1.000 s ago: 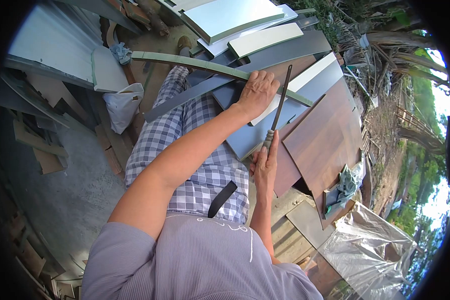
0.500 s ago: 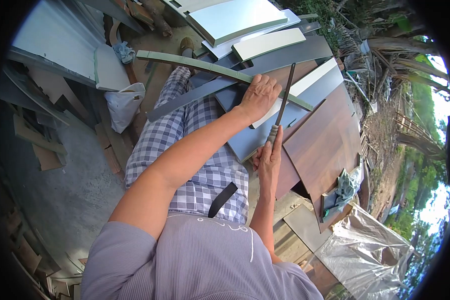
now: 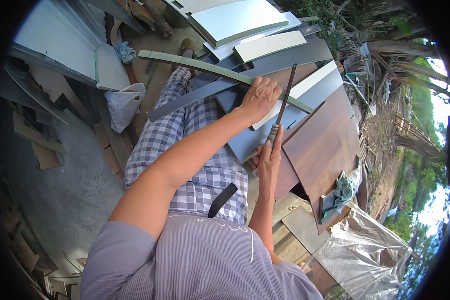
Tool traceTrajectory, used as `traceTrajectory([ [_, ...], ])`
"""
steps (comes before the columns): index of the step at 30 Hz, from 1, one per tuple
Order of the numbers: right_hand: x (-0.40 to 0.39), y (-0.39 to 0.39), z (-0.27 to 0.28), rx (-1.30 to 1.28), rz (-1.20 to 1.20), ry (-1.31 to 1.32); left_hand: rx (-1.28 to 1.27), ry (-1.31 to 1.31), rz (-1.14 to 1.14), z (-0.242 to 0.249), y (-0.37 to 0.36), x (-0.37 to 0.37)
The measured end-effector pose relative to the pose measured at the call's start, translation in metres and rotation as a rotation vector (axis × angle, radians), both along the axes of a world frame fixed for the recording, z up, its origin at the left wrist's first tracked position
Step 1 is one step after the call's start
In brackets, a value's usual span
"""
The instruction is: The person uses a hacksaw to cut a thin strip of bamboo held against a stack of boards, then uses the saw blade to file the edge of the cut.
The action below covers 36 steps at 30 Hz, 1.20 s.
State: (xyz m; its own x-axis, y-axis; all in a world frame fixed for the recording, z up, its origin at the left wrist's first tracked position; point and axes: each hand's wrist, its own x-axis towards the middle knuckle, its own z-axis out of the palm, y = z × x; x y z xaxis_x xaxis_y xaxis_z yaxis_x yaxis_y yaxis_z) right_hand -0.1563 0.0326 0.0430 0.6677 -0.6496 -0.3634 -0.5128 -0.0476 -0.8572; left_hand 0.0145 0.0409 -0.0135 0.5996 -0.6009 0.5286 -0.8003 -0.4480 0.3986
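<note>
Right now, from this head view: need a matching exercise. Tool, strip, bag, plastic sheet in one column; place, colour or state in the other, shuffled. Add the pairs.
Things
1. Tool
2. Strip
3. Bag
4. Plastic sheet

Place, colour or state
A. White, left of the checked trousers in the picture
B. Crumpled, at the lower right of the picture
C. In the right hand, dark end pointing away from the body
D. Long and greenish, held by the left hand

Pairs: 1-C, 2-D, 3-A, 4-B
</note>
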Motion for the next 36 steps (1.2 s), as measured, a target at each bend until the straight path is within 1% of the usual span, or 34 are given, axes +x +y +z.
traceTrajectory([
  [2,-0.006,0.007,0.004,0.064,-0.034,0.008,0.003,-0.007,-0.001,-0.001,0.000,0.000],
  [8,-0.026,0.017,-0.002,0.019,0.009,0.055,0.000,0.006,-0.007,-0.002,-0.001,-0.001],
  [17,-0.007,0.000,-0.003,0.034,-0.008,-0.024,0.004,-0.011,0.003,0.000,0.001,0.000],
  [24,-0.026,0.016,-0.002,0.027,-0.008,0.056,0.026,0.015,-0.012,0.000,0.000,-0.001],
  [32,0.001,-0.001,0.000,0.023,-0.015,-0.011,0.028,0.000,0.001,0.000,0.001,0.000],
  [36,-0.016,0.009,0.000,0.062,-0.022,-0.024,0.025,0.011,-0.012,0.000,0.001,0.001],
])
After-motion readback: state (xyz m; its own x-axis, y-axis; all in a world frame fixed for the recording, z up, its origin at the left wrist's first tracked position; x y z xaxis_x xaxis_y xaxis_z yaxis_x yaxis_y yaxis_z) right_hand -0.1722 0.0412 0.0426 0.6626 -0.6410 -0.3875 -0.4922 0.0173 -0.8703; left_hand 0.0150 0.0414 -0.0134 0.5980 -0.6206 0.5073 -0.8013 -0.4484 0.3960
